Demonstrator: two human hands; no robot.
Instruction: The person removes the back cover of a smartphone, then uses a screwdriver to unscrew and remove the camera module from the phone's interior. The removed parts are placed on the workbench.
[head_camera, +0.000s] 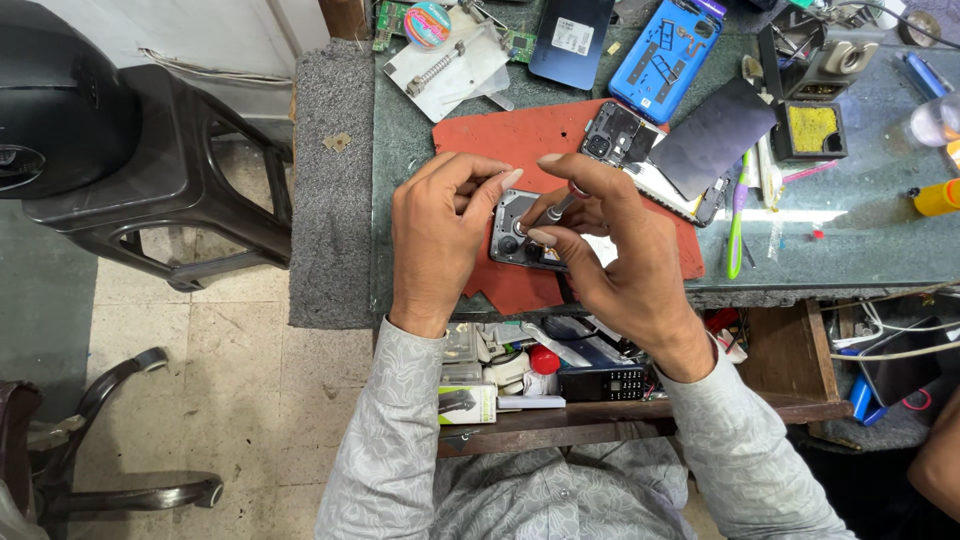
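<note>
We see the left hand (437, 240) curled over the left edge of an opened phone (522, 232) lying on a red mat (520, 135), its fingers (475, 190) closed around the phone's side and steadying it. The right hand (615, 255) pinches a slim screwdriver (553, 211) between thumb and fingers, tightly closed on the shaft, with the tip set down on the phone's exposed inner frame near the camera end. The phone sits at the near edge of the green table (860, 215), between the two hands and flat on the mat. Just beyond the right hand we find another opened phone body (620, 132) and a dark screen panel (712, 135) resting partly on the mat. Farther back lie a blue phone case (665, 55), a dark phone back (570, 38) and a metal holding jig (450, 60). A green-handled tool (737, 215) lies to the right of the mat. Below the table edge, an open drawer (790, 360) holds small parts and an old keypad phone (608, 383).
</note>
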